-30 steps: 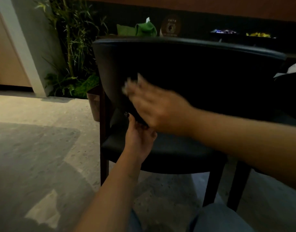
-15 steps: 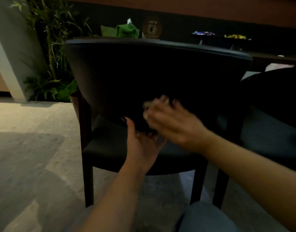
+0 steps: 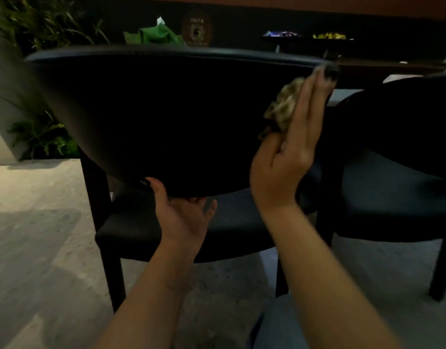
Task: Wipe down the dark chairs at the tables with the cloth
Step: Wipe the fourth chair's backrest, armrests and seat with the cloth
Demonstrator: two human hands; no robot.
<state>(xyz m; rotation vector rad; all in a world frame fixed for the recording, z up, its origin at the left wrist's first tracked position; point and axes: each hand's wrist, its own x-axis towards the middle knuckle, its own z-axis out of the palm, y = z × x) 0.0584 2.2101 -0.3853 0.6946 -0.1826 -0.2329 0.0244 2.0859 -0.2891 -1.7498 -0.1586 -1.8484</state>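
The crumpled cloth (image 3: 283,107) is pressed against the right end of the dark chair (image 3: 166,117) back by the right hand (image 3: 290,147), fingers stretched flat over it. The left hand (image 3: 185,217) cups the backrest's lower edge, palm up and loosely open. On the worktop (image 3: 393,65) behind, a dark tray (image 3: 287,39) holds wrapped snacks.

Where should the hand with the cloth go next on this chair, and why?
Probably sweep back left along the backrest: the right hand presses the cloth at its upper right end, while the left hand steadies the bottom edge.
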